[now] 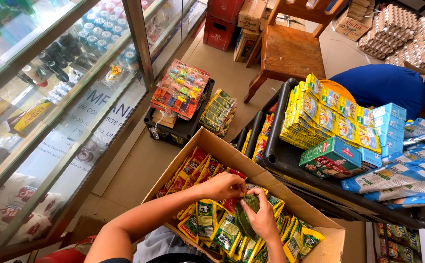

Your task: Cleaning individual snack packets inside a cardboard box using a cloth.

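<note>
Both my hands meet over an open cardboard box (232, 155) on the floor. My left hand (223, 186) pinches the top edge of a green sachet (247, 214), and my right hand (261, 216) grips the same sachet from the right. The box holds rows of green-and-yellow sachets (211, 221) in front and red-and-yellow sachets (190, 170) behind them.
A glass display case (61, 112) with bottles and packets runs along the left. A black crate (183, 127) carries toy packs. A black rack (290, 160) to the right bears yellow packs, blue cartons and pouches. Behind it crouches a person in blue (380, 87). A wooden chair (288, 51) and egg trays (397, 29) stand farther back.
</note>
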